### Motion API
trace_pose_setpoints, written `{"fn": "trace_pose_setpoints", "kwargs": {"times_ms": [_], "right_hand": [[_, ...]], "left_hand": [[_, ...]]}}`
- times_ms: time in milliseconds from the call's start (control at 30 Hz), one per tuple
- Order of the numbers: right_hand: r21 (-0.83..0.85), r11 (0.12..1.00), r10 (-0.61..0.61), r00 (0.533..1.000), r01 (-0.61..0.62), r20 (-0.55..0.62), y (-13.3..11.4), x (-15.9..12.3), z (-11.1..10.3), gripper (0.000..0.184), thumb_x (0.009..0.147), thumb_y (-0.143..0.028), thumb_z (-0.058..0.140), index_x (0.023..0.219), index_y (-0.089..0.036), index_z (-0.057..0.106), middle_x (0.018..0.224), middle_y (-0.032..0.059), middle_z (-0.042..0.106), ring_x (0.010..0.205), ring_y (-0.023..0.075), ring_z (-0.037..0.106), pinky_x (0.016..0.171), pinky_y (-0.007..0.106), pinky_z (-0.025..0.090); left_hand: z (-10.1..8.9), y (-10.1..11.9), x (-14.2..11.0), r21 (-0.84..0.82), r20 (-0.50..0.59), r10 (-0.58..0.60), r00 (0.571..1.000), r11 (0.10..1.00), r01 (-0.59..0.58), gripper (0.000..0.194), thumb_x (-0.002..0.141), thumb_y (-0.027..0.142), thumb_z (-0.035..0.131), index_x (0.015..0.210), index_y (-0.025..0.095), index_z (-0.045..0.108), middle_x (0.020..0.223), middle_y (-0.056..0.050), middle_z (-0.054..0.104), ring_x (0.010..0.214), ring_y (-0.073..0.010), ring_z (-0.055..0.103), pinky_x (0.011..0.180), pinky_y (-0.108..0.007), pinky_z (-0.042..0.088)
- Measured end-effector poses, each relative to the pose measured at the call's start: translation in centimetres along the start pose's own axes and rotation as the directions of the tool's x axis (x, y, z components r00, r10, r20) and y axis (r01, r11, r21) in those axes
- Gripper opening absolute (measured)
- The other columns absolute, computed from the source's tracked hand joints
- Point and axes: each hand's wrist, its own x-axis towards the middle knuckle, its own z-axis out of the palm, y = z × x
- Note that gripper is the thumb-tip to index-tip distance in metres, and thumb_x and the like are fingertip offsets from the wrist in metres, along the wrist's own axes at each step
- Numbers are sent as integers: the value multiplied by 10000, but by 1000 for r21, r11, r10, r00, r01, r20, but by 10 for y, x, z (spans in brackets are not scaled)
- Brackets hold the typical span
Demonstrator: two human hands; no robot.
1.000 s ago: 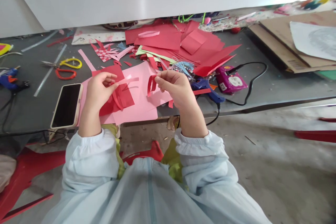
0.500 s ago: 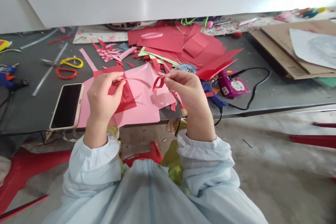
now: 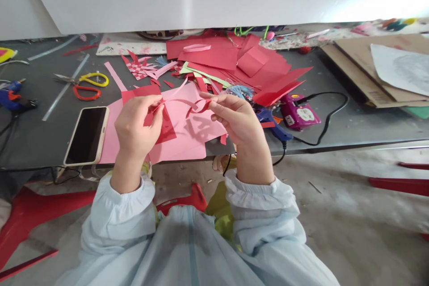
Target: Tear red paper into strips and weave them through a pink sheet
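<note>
My left hand pinches pink paper strips whose loose ends stretch toward the right. Between the thumb and fingers of my right hand is a folded red paper strip, close to the tips of the pink ones. Whether the strips touch, I cannot make out. Both hands are raised over pink paper sheets, where their shadows fall. A dark red paper piece lies on the pink sheets, partly covered by my left hand.
A phone lies left, with scissors behind it and a glue gun farther left. Red paper sheets pile up at the back. Another blue glue gun, a purple box and cardboard sit right.
My left hand has moved right, bringing the pink strips up to the red strip. My right hand has shifted slightly right and turned the red strip.
</note>
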Motion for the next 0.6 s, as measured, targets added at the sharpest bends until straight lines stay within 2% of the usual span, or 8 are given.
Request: {"fn": "trace_pose_setpoints", "kwargs": {"times_ms": [200,300,433,600], "right_hand": [[-41,999,-17,999,15,-46,4,1,3,272,668,-452,886,693,-250,706,992,42,772,1068,214,690,698,301,519],[-16,999,-36,998,35,-45,4,0,5,252,678,-425,883,657,-254,700,908,36,758,1087,229,690,823,355,544],[-26,997,-73,997,72,-13,3,-1,7,311,708,-419,867,569,-257,641,769,19,712,1212,266,658,1004,442,515],[-58,993,-108,994,105,-36,4,-1,11,328,704,-439,866,553,-267,631,766,14,684,1250,268,633,1080,474,484]], "left_hand": [[-1,5,1,13,53,-70,996,998,69,142,935,171,635,1053,243,666,900,-19,762,820,-165,735,817,-301,595],[-1,8,1,3,43,-87,995,996,87,139,932,164,638,1039,247,668,900,-20,763,829,-167,734,821,-305,597],[1,12,0,33,14,-126,992,992,125,106,933,178,634,1008,240,676,889,-16,766,811,-163,730,805,-304,600],[2,15,-2,55,23,-128,991,990,127,107,935,171,613,998,230,677,863,-8,765,764,-147,724,769,-286,600]]}}
